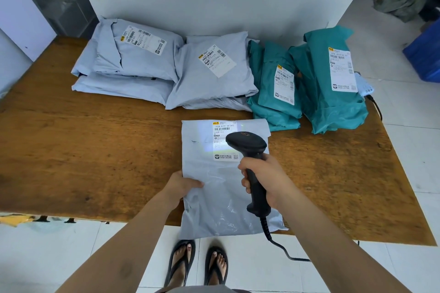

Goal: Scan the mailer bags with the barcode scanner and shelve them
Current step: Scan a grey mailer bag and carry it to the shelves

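Scanning step, I'd tag it. The right grip (264,178) is wrapped round the handle of the barcode scanner (246,144), with the head aimed down at the label (225,128) on a grey mailer bag (221,197). There's a bright patch of light on the label. (A)

Agreed. Where's the bag exactly? (B)

Flat on the counter (95,150) at the near edge, bottom end hanging off toward the person. The left grip (182,184) pinches its left side with the thumb on top. The fingers are underneath and hidden. (A)

And the rest? (B)

Along the wall behind it are a grey stack (128,66), another grey pile (209,83) and two piles of teal bags (273,102), all labels up. The scanner cable (281,247) drops off the handle past the counter edge. (A)

Progress? (B)

Can't tell which of those are scanned, or whether this read has registered. No shelf in view, so shelving isn't started for this bag. (A)

Next move? (B)

My guess is to hold the aim on the barcode until it reads, then lift the bag away to a shelf somewhere off camera. It looks thin and floppy, so an edge pinch may let it sag. A fuller hold would be safer, and the cable needs to stay out of the way. (A)
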A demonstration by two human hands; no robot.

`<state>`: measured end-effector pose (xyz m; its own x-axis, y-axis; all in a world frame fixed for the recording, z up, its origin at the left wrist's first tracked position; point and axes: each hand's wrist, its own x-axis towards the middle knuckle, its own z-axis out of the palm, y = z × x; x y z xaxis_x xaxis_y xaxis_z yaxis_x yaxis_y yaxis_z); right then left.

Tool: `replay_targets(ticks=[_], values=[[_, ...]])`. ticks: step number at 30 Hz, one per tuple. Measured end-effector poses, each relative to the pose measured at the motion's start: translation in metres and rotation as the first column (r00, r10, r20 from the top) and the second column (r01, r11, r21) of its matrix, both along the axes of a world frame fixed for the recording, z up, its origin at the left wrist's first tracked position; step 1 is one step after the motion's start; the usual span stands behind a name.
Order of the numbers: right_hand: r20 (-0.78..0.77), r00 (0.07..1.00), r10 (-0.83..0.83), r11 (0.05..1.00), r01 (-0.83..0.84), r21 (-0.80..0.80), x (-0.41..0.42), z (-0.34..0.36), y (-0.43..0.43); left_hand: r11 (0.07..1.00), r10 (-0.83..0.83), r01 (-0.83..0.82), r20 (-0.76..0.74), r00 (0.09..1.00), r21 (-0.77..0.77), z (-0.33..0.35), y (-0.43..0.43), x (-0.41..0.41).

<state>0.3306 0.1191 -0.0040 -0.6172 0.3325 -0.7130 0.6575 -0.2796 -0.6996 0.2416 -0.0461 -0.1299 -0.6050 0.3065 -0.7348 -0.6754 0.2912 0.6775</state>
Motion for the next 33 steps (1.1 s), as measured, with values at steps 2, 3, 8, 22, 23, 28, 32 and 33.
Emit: replay_targets(ticks=[2, 3, 8, 22, 23, 28, 32, 33], values=[[-0.002, 1.0, 0.007, 1.0, -0.007, -0.001, 0.0, 0.001, -0.001, 1.0, 0.001, -0.001, -0.003, 1.0, 0.002, -0.002, -0.001, 0.0], [-0.003, 1.0, 0.008, 1.0, -0.008, -0.001, 0.0, 0.002, -0.001, 1.0, -0.001, 0.001, -0.005, 1.0, -0.002, -0.002, -0.001, -0.001], [-0.006, 1.0, 0.005, 1.0, -0.005, 0.003, 0.0, 0.006, -0.002, 1.0, 0.005, -0.005, -0.006, 1.0, 0.001, -0.001, 0.0, -0.001], [0.026, 1.0, 0.014, 1.0, -0.014, 0.018, -0.001, 0.016, -0.005, 1.0, -0.001, 0.001, -0.014, 1.0, -0.005, -0.002, -0.001, -0.002], [0.027, 1.0, 0.013, 1.0, -0.013, 0.019, -0.001, 0.016, -0.005, 1.0, -0.002, 0.002, -0.013, 1.0, -0.006, -0.002, -0.001, -0.002], [0.038, 0.999, -0.006, 1.0, 0.006, 0.016, 0.0, 0.015, -0.003, 1.0, 0.006, -0.006, -0.008, 1.0, 0.004, -0.002, -0.001, -0.002], [0.073, 0.997, -0.017, 0.999, 0.014, 0.047, 0.006, 0.014, 0.001, 1.0, 0.01, -0.01, -0.003, 1.0, 0.0, -0.002, -0.001, -0.002], [0.085, 0.996, -0.006, 0.998, 0.001, 0.057, 0.009, 0.014, 0.003, 1.0, 0.008, -0.008, -0.003, 1.0, -0.004, -0.002, -0.001, -0.002]])
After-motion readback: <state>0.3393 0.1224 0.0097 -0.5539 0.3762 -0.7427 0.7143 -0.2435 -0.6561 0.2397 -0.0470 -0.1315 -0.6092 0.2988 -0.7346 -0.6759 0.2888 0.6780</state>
